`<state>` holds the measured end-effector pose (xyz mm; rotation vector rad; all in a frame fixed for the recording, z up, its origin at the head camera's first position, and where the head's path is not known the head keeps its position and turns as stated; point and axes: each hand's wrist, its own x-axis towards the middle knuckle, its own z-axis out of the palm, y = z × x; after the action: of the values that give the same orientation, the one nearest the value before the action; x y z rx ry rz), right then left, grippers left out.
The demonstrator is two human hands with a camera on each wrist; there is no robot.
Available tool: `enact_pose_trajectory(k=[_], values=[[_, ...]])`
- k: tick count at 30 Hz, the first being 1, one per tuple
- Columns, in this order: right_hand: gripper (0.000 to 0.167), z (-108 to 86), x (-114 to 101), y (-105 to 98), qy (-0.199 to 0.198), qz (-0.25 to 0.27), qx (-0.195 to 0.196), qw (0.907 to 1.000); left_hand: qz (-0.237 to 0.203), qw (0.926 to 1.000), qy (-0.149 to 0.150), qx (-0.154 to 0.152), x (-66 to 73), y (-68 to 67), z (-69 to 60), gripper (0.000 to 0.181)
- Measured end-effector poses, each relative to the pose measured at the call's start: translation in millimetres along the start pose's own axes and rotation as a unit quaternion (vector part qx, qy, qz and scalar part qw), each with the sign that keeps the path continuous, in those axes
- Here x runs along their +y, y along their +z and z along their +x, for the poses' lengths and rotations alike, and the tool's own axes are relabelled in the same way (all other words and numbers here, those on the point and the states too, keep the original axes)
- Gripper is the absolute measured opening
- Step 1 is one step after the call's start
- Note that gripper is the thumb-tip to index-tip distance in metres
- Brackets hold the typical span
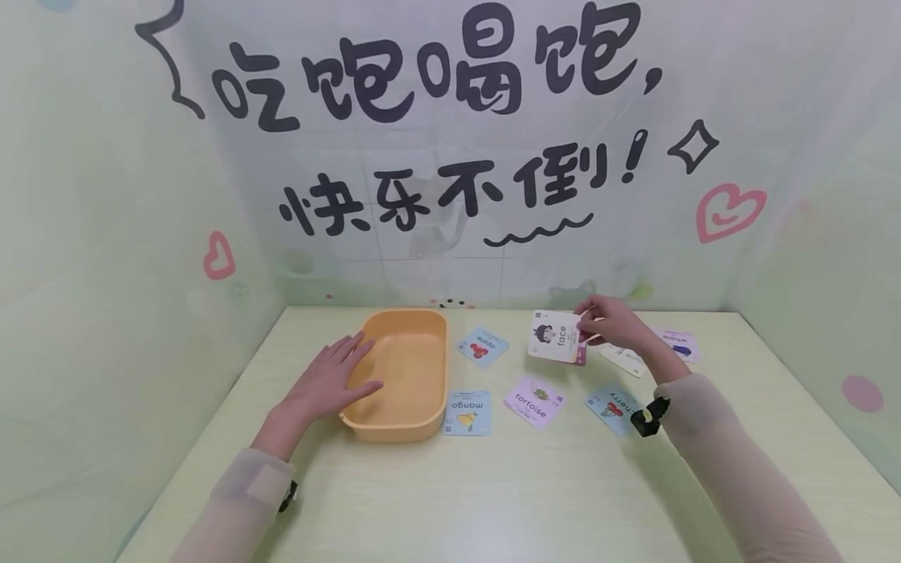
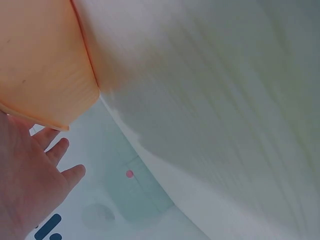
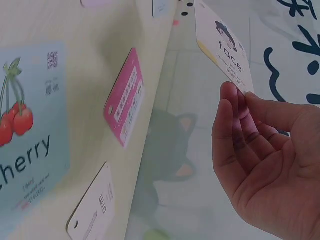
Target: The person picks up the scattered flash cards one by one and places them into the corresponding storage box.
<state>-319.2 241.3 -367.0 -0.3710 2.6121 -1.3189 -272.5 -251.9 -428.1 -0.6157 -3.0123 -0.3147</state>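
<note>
My right hand (image 1: 611, 322) pinches a white "face" flashcard (image 1: 553, 336) by its edge, with thumb and fingertips. The right wrist view shows that card (image 3: 225, 47) held above the table. Below it lies a pink card (image 3: 126, 100), mostly hidden behind the held card in the head view. A white "arm" card (image 3: 94, 207) lies near the right hand. My left hand (image 1: 327, 379) rests on the left rim of an orange plastic basin (image 1: 408, 367), its fingers fairly straight and spread. In the left wrist view its fingers (image 2: 59, 150) lie along the basin's rim.
On the table (image 1: 450, 500), a blue "apple" card (image 1: 483, 346) and a blue "mango" card (image 1: 468, 413) lie right of the basin. Further right are a purple "tortoise" card (image 1: 535, 402), a "cherry" card (image 1: 611, 408) and a "whale" card (image 1: 681, 345). A printed backdrop stands behind.
</note>
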Motion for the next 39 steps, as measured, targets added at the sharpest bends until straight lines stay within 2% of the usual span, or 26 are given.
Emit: enact_pose_trajectory(k=[13,21,29,39], values=[[0.022,24.4,-30.3,33.0,-0.038,-0.005,-0.011,0.9992,-0.002,1.0,0.002,0.005,0.0,1.2,-0.6,0.084],[0.022,34.8,-47.7,50.3,-0.045,-0.002,-0.019,0.9988,0.003,0.9998,0.006,0.017,0.7,0.2,-1.5,0.081],[0.023,39.6,-68.9,68.7,-0.045,0.013,-0.03,0.9984,0.002,0.9999,0.005,0.014,1.9,0.3,-3.0,0.081],[0.021,46.8,-96.6,92.1,-0.048,-0.008,-0.041,0.998,0.006,0.9999,0.007,0.015,1.7,-0.1,-2.0,0.081]])
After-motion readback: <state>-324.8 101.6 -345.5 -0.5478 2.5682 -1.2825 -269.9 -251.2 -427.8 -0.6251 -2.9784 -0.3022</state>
